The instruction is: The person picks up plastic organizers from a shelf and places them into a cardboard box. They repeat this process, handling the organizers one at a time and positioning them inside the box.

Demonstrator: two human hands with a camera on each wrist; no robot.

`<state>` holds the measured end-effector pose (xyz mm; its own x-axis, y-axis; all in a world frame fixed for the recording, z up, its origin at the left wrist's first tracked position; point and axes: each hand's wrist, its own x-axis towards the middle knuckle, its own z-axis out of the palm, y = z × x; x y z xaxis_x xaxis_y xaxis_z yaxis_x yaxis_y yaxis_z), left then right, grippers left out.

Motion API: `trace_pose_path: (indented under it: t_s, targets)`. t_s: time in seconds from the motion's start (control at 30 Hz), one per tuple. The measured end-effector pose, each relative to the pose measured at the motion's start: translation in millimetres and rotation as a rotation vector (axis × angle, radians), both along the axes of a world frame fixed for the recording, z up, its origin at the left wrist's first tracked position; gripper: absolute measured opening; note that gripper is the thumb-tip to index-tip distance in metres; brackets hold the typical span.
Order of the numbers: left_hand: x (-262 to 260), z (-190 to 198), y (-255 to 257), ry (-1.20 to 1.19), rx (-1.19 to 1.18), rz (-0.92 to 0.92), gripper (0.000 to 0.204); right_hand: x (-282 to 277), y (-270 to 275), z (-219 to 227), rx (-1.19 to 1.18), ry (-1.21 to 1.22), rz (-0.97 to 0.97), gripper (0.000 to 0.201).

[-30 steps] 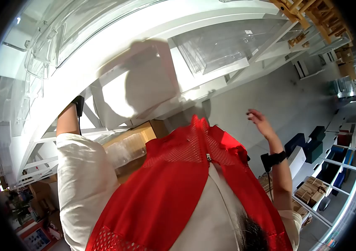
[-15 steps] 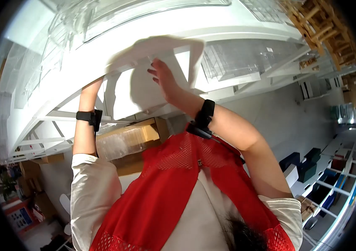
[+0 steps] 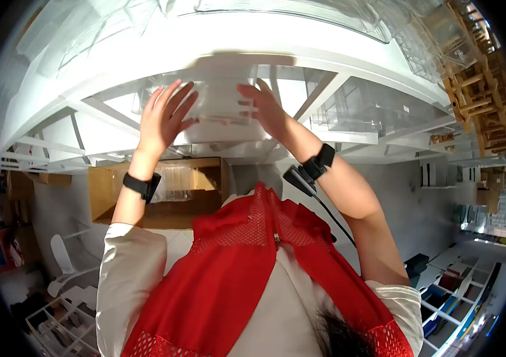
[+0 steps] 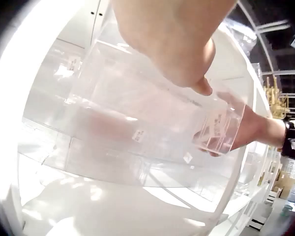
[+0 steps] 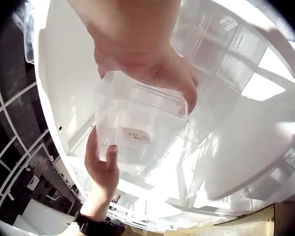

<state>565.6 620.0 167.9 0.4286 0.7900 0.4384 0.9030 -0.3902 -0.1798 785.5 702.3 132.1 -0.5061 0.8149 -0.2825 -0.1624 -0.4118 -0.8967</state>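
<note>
A clear plastic box (image 3: 223, 98) spans the gap between my two hands at the white shelf. My left hand (image 3: 167, 116) holds its left end; in the right wrist view the left thumb lies over the box wall (image 5: 137, 113), with the fingers on the other side. At the opposite end my right hand (image 3: 268, 112) grips it, and in the left wrist view its fingers (image 4: 214, 147) show around the box's end. Small paper labels are stuck on the clear plastic. Parts of both hands are hidden from their own wrist cameras.
More clear plastic boxes stand on the white shelf (image 3: 146, 56) and on the level below it, to the right. An open cardboard carton (image 3: 101, 190) with clear plastic inside sits below the left arm. Wooden racks (image 3: 479, 89) are at the far right.
The right hand has come from the far right up to the shelf. The left hand has emerged from behind the shelf edge, and the clear box now shows between both hands.
</note>
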Motion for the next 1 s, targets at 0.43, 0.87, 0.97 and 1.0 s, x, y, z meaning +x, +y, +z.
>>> trace_pose_path:
  t_s: [0.43,0.87,0.97,1.0]
  targets:
    - [19.0,-89.8,-178.7,-1.786,-0.934,0.322,0.069,114.4,-128.0,-39.5,0.115,-0.029,0.195,0.076]
    - [57.1,-90.3,-336.0,-1.750,-0.786,-0.004,0.080,147.5,-268.6,-19.6,0.291,0.010,0.364,0.104]
    - [40.2,-81.9,-359.3,-1.735,-0.909,0.180,0.069,133.8,-286.9,-31.9,0.192,-0.082,0.437,0.092]
    - [33.6,-82.4,-366.0,-1.834,-1.010,0.271,0.068,129.4,-290.1,-42.9,0.142,-0.117,0.468,0.087]
